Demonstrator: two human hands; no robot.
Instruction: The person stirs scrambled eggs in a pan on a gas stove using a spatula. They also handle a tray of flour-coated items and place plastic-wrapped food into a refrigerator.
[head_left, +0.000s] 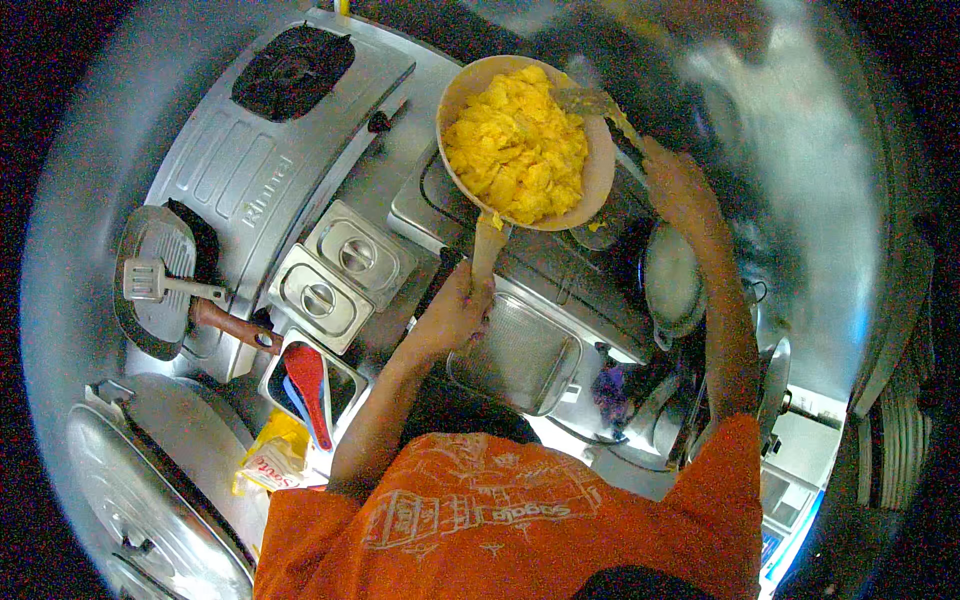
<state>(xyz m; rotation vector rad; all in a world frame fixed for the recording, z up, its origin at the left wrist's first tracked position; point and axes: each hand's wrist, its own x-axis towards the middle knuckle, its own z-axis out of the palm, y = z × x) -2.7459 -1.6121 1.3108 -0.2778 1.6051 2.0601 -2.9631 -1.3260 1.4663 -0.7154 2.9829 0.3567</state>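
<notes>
A light-coloured frying pan (598, 176) heaped with yellow scrambled egg (517, 142) is held up over a stove by its handle. Around that handle my left hand (456, 309) is closed. My right hand (679, 187) grips a spatula (585, 100), whose egg-smeared blade lies at the pan's right rim, touching or just above the egg. Bits of yellow food cling to the spatula's shaft and to the base of the pan handle. The burner partly shows beneath and to the right of the pan.
To the left stand a gas stove (225, 142), a grill pan (161, 330) with a slotted turner (144, 279) on it, two lidded steel containers (319, 300) and a container with a red spoon (304, 367). A wire-mesh basket (517, 352) sits before me; a pot (673, 277) is near my right forearm.
</notes>
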